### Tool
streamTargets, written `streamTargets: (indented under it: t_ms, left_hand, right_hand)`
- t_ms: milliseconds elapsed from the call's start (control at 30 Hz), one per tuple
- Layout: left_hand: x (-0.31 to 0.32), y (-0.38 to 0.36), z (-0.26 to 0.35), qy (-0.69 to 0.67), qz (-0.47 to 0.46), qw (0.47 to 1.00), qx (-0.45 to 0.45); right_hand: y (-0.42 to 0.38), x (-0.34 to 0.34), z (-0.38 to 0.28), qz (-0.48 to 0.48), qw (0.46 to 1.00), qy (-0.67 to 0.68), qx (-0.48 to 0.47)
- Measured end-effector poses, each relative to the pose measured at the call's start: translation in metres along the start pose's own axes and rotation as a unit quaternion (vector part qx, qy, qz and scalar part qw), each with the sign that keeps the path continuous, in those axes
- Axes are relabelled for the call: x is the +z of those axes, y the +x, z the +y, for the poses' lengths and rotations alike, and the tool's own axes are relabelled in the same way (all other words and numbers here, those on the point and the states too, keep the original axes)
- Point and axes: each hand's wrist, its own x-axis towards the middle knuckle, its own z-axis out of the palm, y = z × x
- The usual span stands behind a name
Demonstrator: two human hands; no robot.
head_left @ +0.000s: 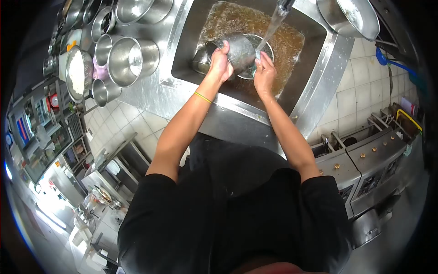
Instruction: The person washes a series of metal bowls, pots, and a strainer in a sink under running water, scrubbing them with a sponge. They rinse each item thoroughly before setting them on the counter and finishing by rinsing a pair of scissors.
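Note:
My left hand [221, 65] grips a metal pot [239, 51], which is tilted on its side over the sink [188, 39]. Close to the pot's other end, my right hand [264, 75] is closed, with a small pale piece showing at its fingertips; I cannot make out what it is. From the faucet [285, 3], running water [272, 28] falls right beside the right fingers. Brownish, rippling water [287, 55] lies in the sink. Behind the held pot, the rim of a round vessel [270, 40] shows, partly hidden. Another metal vessel [200, 61] sits left of it.
Several metal pots [132, 61] stand on the steel counter at the left, near a bowl of white contents [77, 75] and a pink cloth-like item [100, 71]. A large metal pan [351, 18] is at the upper right. Stove units [360, 160] stand at the right.

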Motion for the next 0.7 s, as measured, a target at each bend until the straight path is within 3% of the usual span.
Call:
streamTargets:
  t_ms: [67, 133, 167, 267, 300, 367, 400, 467, 500, 600, 667, 700]
  left_hand:
    - [-0.012, 0.016, -0.006, -0.019, -0.012, 1.000, -0.007]
    - [-0.023, 0.024, -0.015, -0.041, -0.023, 0.999, -0.014]
    - [-0.022, 0.026, -0.016, -0.027, -0.016, 1.000, 0.003]
    - [-0.015, 0.018, -0.007, -0.022, -0.036, 0.999, 0.031]
    - [-0.015, 0.014, -0.003, 0.014, -0.019, 0.999, 0.048]
    - [-0.013, 0.006, 0.010, 0.120, 0.044, 0.991, 0.036]
    - [-0.012, 0.003, 0.011, 0.124, 0.042, 0.991, 0.036]
    - [-0.014, 0.009, 0.012, 0.058, -0.023, 0.997, 0.037]
    - [-0.017, 0.015, 0.010, 0.040, 0.008, 0.998, 0.057]
    - [-0.033, 0.021, 0.007, 0.052, -0.006, 0.998, 0.025]
    - [-0.048, 0.017, -0.004, 0.049, -0.005, 0.999, 0.002]
    - [-0.049, 0.020, -0.005, 0.042, -0.015, 0.999, -0.012]
  right_hand:
    - [0.000, -0.006, -0.009, 0.029, 0.999, 0.033, 0.030]
    - [-0.003, -0.008, -0.022, -0.016, 0.997, 0.007, -0.069]
    - [-0.007, -0.004, -0.035, -0.038, 0.994, 0.069, -0.081]
    - [0.005, 0.009, -0.050, -0.005, 0.993, 0.076, -0.095]
    - [0.021, 0.015, -0.040, 0.031, 0.981, 0.007, -0.189]
    - [0.040, 0.020, -0.049, 0.020, 0.993, 0.036, -0.108]
    - [0.047, 0.021, -0.050, 0.021, 0.995, 0.042, -0.093]
    - [0.033, 0.028, -0.055, -0.027, 0.973, 0.221, 0.061]
    - [0.026, 0.029, -0.049, -0.010, 0.983, 0.041, -0.178]
    - [0.034, 0.032, -0.046, 0.023, 0.981, -0.025, -0.192]
    - [0.040, 0.036, -0.038, 0.041, 0.988, -0.066, -0.137]
    - [0.038, 0.039, -0.039, 0.003, 0.999, 0.004, -0.052]
